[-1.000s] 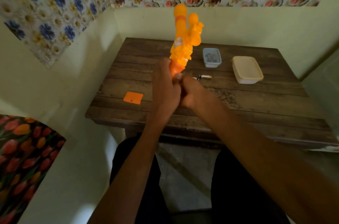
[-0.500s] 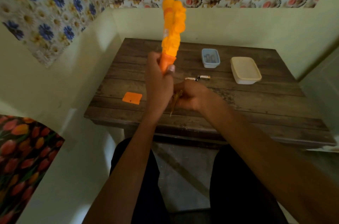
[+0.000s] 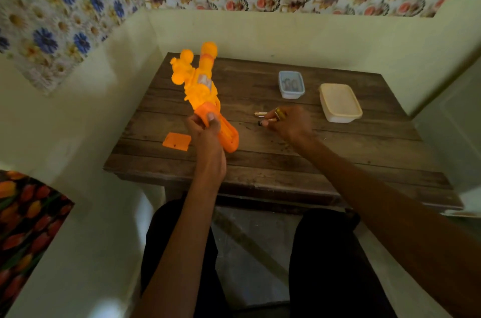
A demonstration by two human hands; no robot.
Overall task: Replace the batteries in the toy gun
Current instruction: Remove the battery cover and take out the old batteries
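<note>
I look down on a dark plank table (image 3: 338, 156) pushed into a corner, with flowered paper on the walls above it. Both forearms reach out over my dark-clad knees.

The toy gun (image 3: 200, 88), bright orange, is held off the table over its left half, tilted, with the barrel end up and away from me and the grip end low, near the table. My left hand (image 3: 208, 140) is curled round the darker orange grip, thumb laid along the near face, nail showing. The long hollow in the grip faces right and stands uncovered; I cannot tell whether anything sits in it.

My right hand (image 3: 291, 122) lies low over the middle of the table, well apart from the gun, knuckles up and fingers bent inward. They pinch a gold battery (image 3: 279, 113); how many it holds I cannot tell, as the fingers hide much of it. A loose battery (image 3: 260, 114) lies on the boards just beyond the fingertips.

A cream box (image 3: 339, 103), lid on, sits right of that hand. A small blue tub (image 3: 291, 84) stands behind the hand, open, with something blurred inside. A flat orange cover (image 3: 177, 141) lies on the boards left of my left wrist.
</note>
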